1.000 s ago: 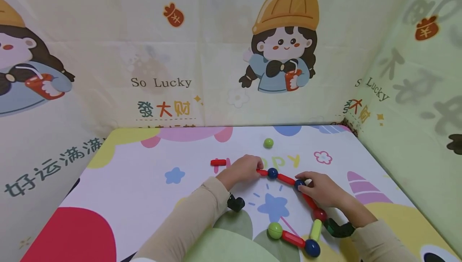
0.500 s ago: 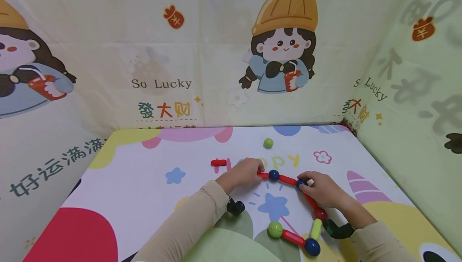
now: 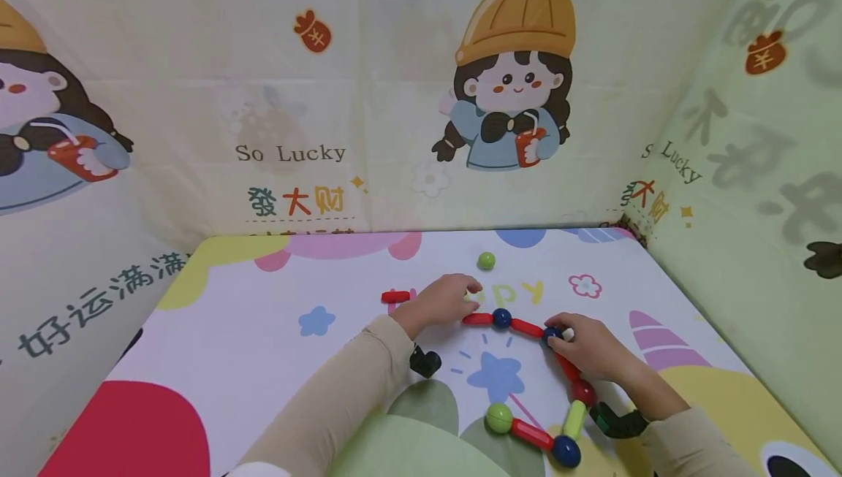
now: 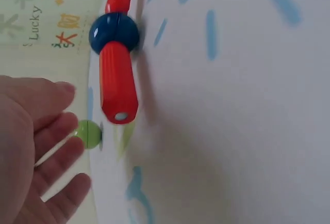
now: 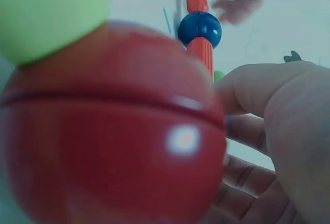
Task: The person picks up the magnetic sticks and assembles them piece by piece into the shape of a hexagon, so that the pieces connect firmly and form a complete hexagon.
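A chain of magnetic rods and balls curves across the table. Its far end is a red rod (image 3: 478, 319), joined to a blue ball (image 3: 502, 318); the rod's bare tip faces the camera in the left wrist view. My left hand (image 3: 447, 298) is just beside that tip, fingers spread and apart from it. With thumb and fingers, my right hand (image 3: 592, 345) pinches another blue ball (image 3: 551, 336) farther along. From there the chain runs through a red ball (image 3: 583, 392), a green rod (image 3: 574, 419) and a blue ball (image 3: 566, 451) to a green ball (image 3: 498, 418).
A loose red rod (image 3: 395, 296) lies left of my left hand. Farther back is a loose green ball (image 3: 486, 261). The patterned table (image 3: 250, 360) meets a printed cloth wall (image 3: 395, 97) behind, with another cloth side (image 3: 743, 199) at the right.
My left hand has let go of the end red rod, lifted slightly away and spread its fingers. My right hand keeps hold of the blue ball.
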`<state>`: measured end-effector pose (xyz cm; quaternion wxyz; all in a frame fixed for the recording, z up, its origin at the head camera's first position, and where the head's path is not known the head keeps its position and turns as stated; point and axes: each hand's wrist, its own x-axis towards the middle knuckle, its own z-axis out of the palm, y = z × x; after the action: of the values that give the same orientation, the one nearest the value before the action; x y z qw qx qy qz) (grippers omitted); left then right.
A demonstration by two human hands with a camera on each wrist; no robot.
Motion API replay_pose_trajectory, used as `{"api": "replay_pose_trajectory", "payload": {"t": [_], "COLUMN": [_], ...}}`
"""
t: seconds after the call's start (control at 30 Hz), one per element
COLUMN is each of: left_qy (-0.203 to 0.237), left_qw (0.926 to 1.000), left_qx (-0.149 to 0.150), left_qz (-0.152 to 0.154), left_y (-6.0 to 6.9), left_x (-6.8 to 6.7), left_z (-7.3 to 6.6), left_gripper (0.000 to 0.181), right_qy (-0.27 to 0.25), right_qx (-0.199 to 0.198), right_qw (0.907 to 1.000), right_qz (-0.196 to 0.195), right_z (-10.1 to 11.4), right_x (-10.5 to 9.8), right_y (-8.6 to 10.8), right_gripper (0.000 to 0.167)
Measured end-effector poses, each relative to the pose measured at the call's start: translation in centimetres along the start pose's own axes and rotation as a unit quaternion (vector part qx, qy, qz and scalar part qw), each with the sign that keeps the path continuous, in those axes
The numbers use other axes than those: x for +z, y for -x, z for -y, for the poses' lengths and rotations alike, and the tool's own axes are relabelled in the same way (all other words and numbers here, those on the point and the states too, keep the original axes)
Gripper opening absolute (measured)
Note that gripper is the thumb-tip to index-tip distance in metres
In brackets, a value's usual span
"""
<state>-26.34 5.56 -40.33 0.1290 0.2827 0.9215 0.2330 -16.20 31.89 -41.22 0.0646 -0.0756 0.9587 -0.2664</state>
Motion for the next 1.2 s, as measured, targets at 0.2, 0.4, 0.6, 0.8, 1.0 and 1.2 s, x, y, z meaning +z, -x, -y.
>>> {"api": "replay_pose_trajectory", "payload": {"t": [0.2, 0.4, 0.6, 0.8, 1.0, 1.2], "left_qy": [-0.045, -0.026, -0.053, -0.073, -0.06, -0.021], "left_qw": [0.9984, 0.9988, 0.9978, 0.9964, 0.9945, 0.9991], "left_qx": [0.026, 0.024, -0.007, -0.029, -0.022, -0.019], "left_qz": [-0.024, -0.033, -0.039, -0.033, -0.084, -0.031], "left_y": [-2.5, -4.1, -4.7, -4.7, -4.4, -3.9], "left_x": [-0.9, -1.0, -0.9, -0.9, -1.9, -2.0], "left_z": [0.0, -0.2, 0.3, 1.0, 2.0, 2.6], "left_gripper": [0.049, 0.049, 0.049, 0.049, 0.046, 0.058], "right_qy": [-0.009, -0.017, -0.024, -0.036, -0.033, -0.02], "right_qx": [-0.001, -0.003, -0.005, -0.006, 0.002, 0.013], "right_qw": [1.0, 0.9998, 0.9997, 0.9993, 0.9995, 0.9997], "right_qz": [0.0, -0.003, 0.003, 0.006, -0.004, -0.007], "right_z": [0.1, 0.5, 1.0, 1.1, 0.8, 0.1], "right_x": [0.3, 0.3, 0.5, 0.9, 0.6, 0.2], "right_y": [0.1, 0.4, -0.1, -0.2, 0.1, 0.2], "right_gripper": [0.035, 0.034, 0.034, 0.035, 0.035, 0.034]}}
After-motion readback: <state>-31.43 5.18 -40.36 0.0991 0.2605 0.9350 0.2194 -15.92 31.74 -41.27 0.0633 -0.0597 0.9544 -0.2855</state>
